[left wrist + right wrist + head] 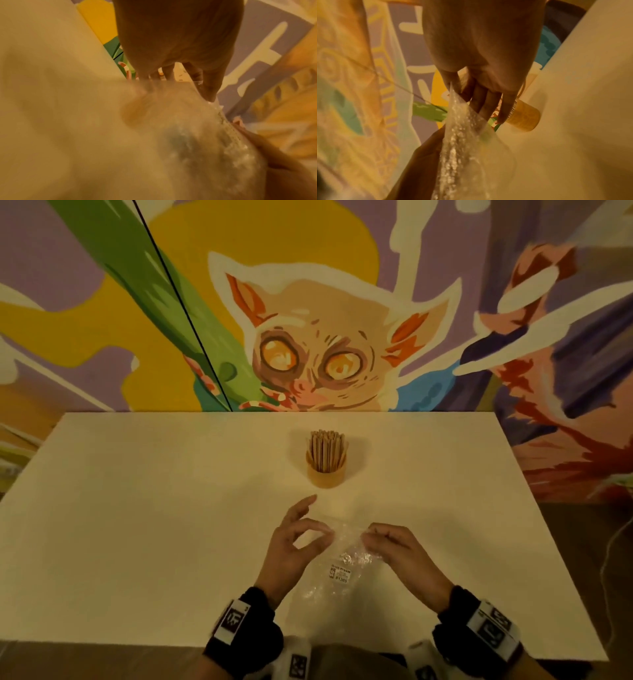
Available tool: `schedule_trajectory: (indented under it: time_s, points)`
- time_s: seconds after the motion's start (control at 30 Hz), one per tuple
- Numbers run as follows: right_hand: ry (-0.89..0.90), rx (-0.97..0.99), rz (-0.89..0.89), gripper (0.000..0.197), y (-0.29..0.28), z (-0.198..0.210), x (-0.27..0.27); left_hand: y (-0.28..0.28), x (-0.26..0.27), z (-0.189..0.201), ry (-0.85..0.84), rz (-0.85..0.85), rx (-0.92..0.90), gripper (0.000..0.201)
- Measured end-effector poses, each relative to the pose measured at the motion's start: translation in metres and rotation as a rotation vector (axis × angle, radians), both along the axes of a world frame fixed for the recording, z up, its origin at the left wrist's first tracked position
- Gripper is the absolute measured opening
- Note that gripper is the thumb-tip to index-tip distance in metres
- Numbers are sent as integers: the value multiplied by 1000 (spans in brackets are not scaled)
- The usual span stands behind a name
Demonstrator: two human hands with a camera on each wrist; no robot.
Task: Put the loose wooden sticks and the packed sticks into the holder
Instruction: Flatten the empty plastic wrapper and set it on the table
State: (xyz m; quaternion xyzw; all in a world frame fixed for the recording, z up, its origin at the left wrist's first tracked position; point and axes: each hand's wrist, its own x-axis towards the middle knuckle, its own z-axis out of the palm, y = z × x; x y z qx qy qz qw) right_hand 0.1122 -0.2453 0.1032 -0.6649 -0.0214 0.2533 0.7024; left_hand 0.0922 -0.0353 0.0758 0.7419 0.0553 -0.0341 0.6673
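Observation:
A round wooden holder stands upright on the white table, packed with wooden sticks. Nearer to me, both hands hold a crumpled clear plastic bag with a small printed label just above the table. My left hand pinches its upper left edge between thumb and forefinger, the other fingers spread. My right hand pinches the upper right edge with curled fingers. I see no sticks inside the bag. The right wrist view shows the bag hanging from my fingers, with the holder beyond them. The left wrist view is blurred; the bag fills it.
A painted mural wall rises right behind the table's far edge. Bare white tabletop spreads to the left and right of the holder and my hands. The table's right edge borders a dark floor.

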Motion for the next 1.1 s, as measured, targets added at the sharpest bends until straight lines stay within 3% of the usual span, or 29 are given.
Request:
schedule_trajectory:
  time_s: [0.1,0.23,0.3,0.43,0.6,0.67,0.77,0.9,0.97,1.1]
  points:
    - [205,187,-25,15,11,-1,6,-6,5,8,20,92,-182,7]
    - [240,41,105,21,24,-13,-1,-11,9,17,25,319,-158,12]
    - [216,20,52,18,28,-17,-3,-9,9,18,69,302,-181,19]
    - [234,35,-41,22,31,-22,0,-3,6,14,168,99,-173,54]
    - [362,-3,183,26,30,-36,-8,22,11,4,165,221,-217,55]
    - [395,-23,175,24,24,-48,-9,36,15,-10,194,298,-194,56]
    - [473,-92,69,26,5,-70,-6,62,27,-36,246,342,-106,53]
    - [613,-284,-66,26,-31,-110,-3,96,51,-69,273,252,55,52]
    - [684,-380,-109,27,-49,-132,-3,113,68,-87,258,231,248,58]
    - [748,-501,-158,29,-65,-161,-1,148,97,-109,349,377,609,66]
